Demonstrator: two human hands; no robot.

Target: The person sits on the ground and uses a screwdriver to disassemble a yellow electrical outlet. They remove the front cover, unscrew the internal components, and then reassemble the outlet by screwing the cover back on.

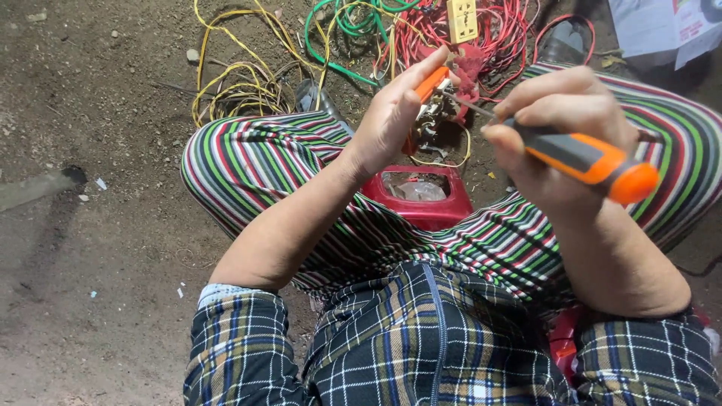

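Note:
My left hand (391,116) grips a small orange and metal electrical part (430,105) with wires hanging from it, held above my crossed legs. My right hand (560,120) holds a screwdriver (587,158) with a black and orange handle; its thin shaft points left and its tip touches the part. Below the hands, a red plastic casing (418,194) with a clear opening rests between my striped trouser legs.
I sit cross-legged on a dirt floor (90,225). Tangles of yellow wire (233,75), green wire (353,30) and red wire (496,30) lie ahead, with a yellow socket plate (462,19) among them. White papers (662,26) lie at the top right.

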